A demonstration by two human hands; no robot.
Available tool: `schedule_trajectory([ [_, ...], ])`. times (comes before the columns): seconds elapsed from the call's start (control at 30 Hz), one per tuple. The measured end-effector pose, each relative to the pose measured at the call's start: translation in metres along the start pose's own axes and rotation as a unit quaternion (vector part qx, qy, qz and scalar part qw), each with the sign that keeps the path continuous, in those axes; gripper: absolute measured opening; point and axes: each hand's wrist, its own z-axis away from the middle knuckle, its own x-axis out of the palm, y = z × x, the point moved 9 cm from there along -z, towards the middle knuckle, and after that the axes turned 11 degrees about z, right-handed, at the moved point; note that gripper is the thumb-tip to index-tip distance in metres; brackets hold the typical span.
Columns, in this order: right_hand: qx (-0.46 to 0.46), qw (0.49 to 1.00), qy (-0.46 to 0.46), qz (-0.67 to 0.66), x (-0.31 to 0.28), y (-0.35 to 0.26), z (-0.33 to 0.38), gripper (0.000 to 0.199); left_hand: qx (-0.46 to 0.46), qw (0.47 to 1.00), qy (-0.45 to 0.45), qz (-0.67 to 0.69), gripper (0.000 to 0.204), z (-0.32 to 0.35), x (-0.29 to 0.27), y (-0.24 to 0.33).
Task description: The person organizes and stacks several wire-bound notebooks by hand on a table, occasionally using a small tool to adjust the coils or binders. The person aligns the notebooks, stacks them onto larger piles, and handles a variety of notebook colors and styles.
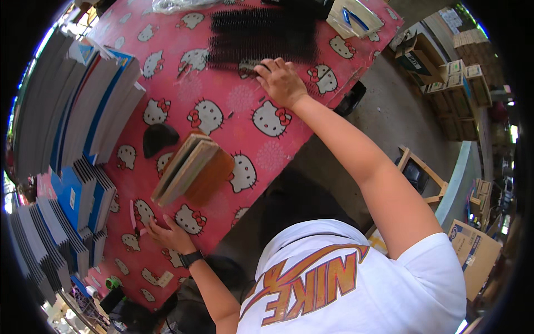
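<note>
Near the far edge of the pink patterned table, my right hand [281, 82] reaches to the lower edge of a pile of black spiral binding coils [250, 33]. Its fingers are bent but apart; whether the fingertips touch a coil is unclear. My left hand [171, 235] lies low over the table's near left part, fingers spread, holding nothing. Just beside it is a slim pink-handled tool [133, 214], its kind not clear. Between my hands stands a wooden block stand [189, 170] with upright boards on a brown base. A black rounded object [159, 139] sits left of it.
Tall stacks of books [83, 106] and more blue-and-grey books [75, 200] line the left side. Blue-handled pliers [355, 19] rest on a tray at the far right corner. Clear plastic wrap [183, 4] lies at the back. Cardboard boxes [473, 253] stand on the floor at right.
</note>
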Motion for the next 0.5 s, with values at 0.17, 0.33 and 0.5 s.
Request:
schedule_trajectory([
  [0.17, 0.013, 1.0, -0.013, 0.015, 0.005, -0.006, 0.0, 0.029, -0.008, 1.0, 0.007, 0.019, 0.045, -0.001, -0.007, -0.003],
  [0.33, 0.023, 1.0, 0.005, 0.008, 0.002, -0.004, 0.002, 0.029, -0.013, 0.999, 0.003, 0.05, 0.043, -0.002, -0.006, -0.004],
  [0.5, 0.016, 0.999, 0.023, 0.02, -0.001, -0.006, 0.005, 0.028, -0.005, 1.0, 0.027, 0.007, 0.041, 0.002, -0.01, 0.0],
])
